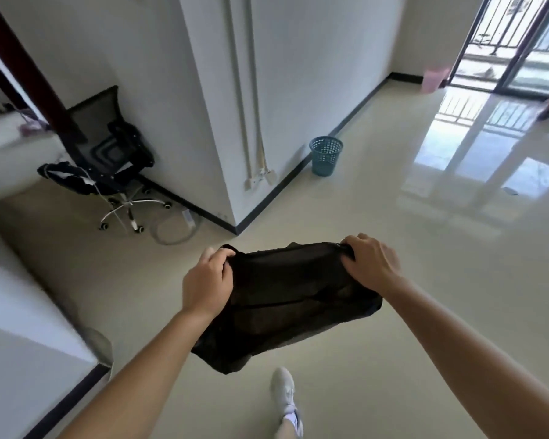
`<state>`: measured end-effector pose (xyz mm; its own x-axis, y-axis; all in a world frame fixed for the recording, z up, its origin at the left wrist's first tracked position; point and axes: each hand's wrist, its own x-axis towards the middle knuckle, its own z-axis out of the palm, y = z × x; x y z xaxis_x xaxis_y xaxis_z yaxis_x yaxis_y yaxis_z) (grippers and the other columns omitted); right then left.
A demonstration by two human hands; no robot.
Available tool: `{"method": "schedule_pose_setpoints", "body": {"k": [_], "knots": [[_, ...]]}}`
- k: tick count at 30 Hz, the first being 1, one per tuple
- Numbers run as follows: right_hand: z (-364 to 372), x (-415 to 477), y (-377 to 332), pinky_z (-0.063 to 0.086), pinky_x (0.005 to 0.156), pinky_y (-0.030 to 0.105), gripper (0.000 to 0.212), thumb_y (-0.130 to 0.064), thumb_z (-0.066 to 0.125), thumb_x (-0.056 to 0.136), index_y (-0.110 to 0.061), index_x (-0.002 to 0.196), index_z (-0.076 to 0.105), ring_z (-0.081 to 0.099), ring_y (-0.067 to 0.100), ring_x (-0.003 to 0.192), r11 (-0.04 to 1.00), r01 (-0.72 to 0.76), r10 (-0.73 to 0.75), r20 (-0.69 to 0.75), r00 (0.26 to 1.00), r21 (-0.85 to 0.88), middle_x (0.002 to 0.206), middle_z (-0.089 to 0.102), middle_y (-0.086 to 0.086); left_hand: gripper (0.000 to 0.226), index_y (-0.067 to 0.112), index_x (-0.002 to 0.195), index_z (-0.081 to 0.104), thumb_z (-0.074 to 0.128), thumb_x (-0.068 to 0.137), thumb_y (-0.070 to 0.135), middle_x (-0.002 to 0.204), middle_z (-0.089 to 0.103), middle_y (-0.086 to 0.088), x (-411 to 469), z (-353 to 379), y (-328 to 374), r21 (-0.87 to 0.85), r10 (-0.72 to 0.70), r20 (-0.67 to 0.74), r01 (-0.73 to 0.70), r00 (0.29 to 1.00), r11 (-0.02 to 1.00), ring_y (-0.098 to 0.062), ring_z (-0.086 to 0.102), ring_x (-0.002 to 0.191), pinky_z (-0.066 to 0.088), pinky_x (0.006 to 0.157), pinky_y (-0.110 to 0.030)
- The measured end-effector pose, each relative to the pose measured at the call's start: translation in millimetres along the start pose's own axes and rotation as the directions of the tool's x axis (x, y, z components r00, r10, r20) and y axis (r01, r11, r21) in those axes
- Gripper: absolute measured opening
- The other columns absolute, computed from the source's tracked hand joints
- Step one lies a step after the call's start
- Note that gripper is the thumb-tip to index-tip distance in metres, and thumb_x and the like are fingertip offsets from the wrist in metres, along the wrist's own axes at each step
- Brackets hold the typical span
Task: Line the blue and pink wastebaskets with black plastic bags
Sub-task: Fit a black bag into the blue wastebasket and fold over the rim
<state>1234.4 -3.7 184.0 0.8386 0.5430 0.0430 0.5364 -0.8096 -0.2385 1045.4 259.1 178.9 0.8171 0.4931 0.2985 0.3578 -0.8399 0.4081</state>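
A thin black plastic bag (286, 299) hangs in front of me, stretched between both hands at its top edge. My left hand (207, 282) grips the bag's left corner and my right hand (370, 264) grips the right corner. The blue wastebasket (325, 155), a mesh-sided bin, stands upright on the floor against the white wall, well beyond the bag. The pink wastebasket (435, 78) stands far off at the right, near the balcony door, blurred.
A white pillar corner (232, 172) juts out between me and the blue basket. A black office chair (114, 153) stands at the left. White furniture (29, 327) fills the lower left. My white shoe (286, 397) is on the glossy cream floor.
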Motion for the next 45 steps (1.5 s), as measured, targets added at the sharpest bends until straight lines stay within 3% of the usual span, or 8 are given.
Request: {"method": "schedule_pose_setpoints", "body": {"k": [5, 12, 17, 22, 30, 35, 39, 45], "knots": [[-23.5, 110.1, 77.1, 0.048, 0.074, 0.034, 0.031, -0.041, 0.050, 0.093, -0.029, 0.117, 0.065, 0.065, 0.027, 0.100, 0.994, -0.050, 0.053, 0.034, 0.998, -0.096, 0.112, 0.065, -0.001, 0.016, 0.018, 0.100, 0.069, 0.058, 0.090, 0.010, 0.097, 0.062, -0.002, 137.1, 86.8, 44.3, -0.096, 0.043, 0.068, -0.036, 0.997, 0.995, -0.021, 0.059, 0.066, 0.039, 0.057, -0.025], [-92.2, 234.8, 187.0, 0.039, 0.073, 0.032, 0.027, -0.041, 0.051, 0.094, -0.031, 0.114, 0.067, 0.064, 0.028, 0.099, 0.965, -0.248, 0.239, -0.105, 0.965, -0.083, 0.107, 0.067, -0.002, 0.016, 0.019, 0.102, 0.068, 0.059, 0.090, 0.013, 0.098, 0.062, -0.002, 336.9, 162.7, 154.1, -0.187, 0.228, 0.073, -0.211, 0.971, 0.959, -0.023, 0.064, 0.076, 0.054, 0.063, -0.035], [-104.4, 315.8, 270.1, 0.037, 0.073, 0.032, 0.025, -0.041, 0.050, 0.094, -0.030, 0.108, 0.068, 0.064, 0.028, 0.097, 0.930, -0.365, 0.355, -0.172, 0.919, -0.033, 0.102, 0.067, -0.002, 0.026, 0.015, 0.114, 0.068, 0.060, 0.089, 0.012, 0.098, 0.062, -0.006, 452.0, 226.2, 226.6, -0.195, 0.344, 0.039, -0.331, 0.938, 0.923, -0.026, 0.065, 0.074, 0.052, 0.063, -0.032], [-99.6, 428.4, 360.1, 0.036, 0.070, 0.033, 0.025, -0.043, 0.049, 0.094, -0.026, 0.099, 0.067, 0.064, 0.030, 0.096, 0.919, -0.393, 0.385, -0.178, 0.906, -0.012, 0.100, 0.071, 0.000, 0.032, 0.013, 0.122, 0.065, 0.059, 0.091, 0.014, 0.100, 0.058, -0.007, 571.4, 308.4, 290.2, -0.147, 0.413, 0.071, -0.400, 0.908, 0.904, -0.026, 0.064, 0.073, 0.046, 0.060, -0.028], [-140.1, 648.1, 479.5, 0.037, 0.068, 0.034, 0.028, -0.041, 0.046, 0.096, -0.020, 0.095, 0.065, 0.063, 0.033, 0.094, 0.927, -0.368, 0.374, -0.130, 0.918, 0.073, 0.097, 0.071, 0.006, 0.030, 0.016, 0.118, 0.068, 0.062, 0.089, 0.013, 0.105, 0.059, -0.012, 760.9, 380.6, 366.1, -0.083, 0.347, 0.088, -0.340, 0.934, 0.937, -0.031, 0.065, 0.077, 0.053, 0.065, -0.034], [-138.8, 778.5, 515.7, 0.037, 0.068, 0.034, 0.027, -0.042, 0.046, 0.096, -0.023, 0.098, 0.064, 0.064, 0.033, 0.096, 0.959, -0.282, 0.284, -0.098, 0.954, 0.040, 0.099, 0.071, 0.006, 0.033, 0.013, 0.120, 0.067, 0.066, 0.087, 0.013, 0.095, 0.054, -0.009, 855.6, 428.6, 361.0, -0.034, 0.274, 0.111, -0.271, 0.955, 0.962, -0.028, 0.060, 0.063, 0.046, 0.056, -0.029], [-121.6, 886.9, 546.3, 0.038, 0.068, 0.035, 0.028, -0.041, 0.043, 0.098, -0.021, 0.099, 0.063, 0.065, 0.034, 0.094, 0.977, -0.206, 0.203, -0.061, 0.977, -0.055, 0.099, 0.071, 0.008, 0.042, 0.007, 0.129, 0.059, 0.065, 0.088, 0.015, 0.099, 0.053, -0.009, 933.6, 493.6, 351.7, -0.012, 0.236, 0.164, -0.237, 0.958, 0.971, -0.026, 0.060, 0.064, 0.040, 0.053, -0.026], [-120.1, 1062.1, 588.8, 0.041, 0.071, 0.035, 0.034, -0.043, 0.039, 0.100, -0.020, 0.102, 0.064, 0.066, 0.033, 0.097, 0.968, -0.132, 0.147, 0.057, 0.988, -0.212, 0.101, 0.071, 0.008, 0.061, 0.010, 0.149, 0.034, 0.054, 0.094, 0.028, 0.120, 0.046, -0.009, 1075.9, 575.4, 359.2, 0.007, 0.093, 0.274, -0.099, 0.957, 0.995, -0.026, 0.060, 0.073, 0.052, 0.061, -0.035]]}}
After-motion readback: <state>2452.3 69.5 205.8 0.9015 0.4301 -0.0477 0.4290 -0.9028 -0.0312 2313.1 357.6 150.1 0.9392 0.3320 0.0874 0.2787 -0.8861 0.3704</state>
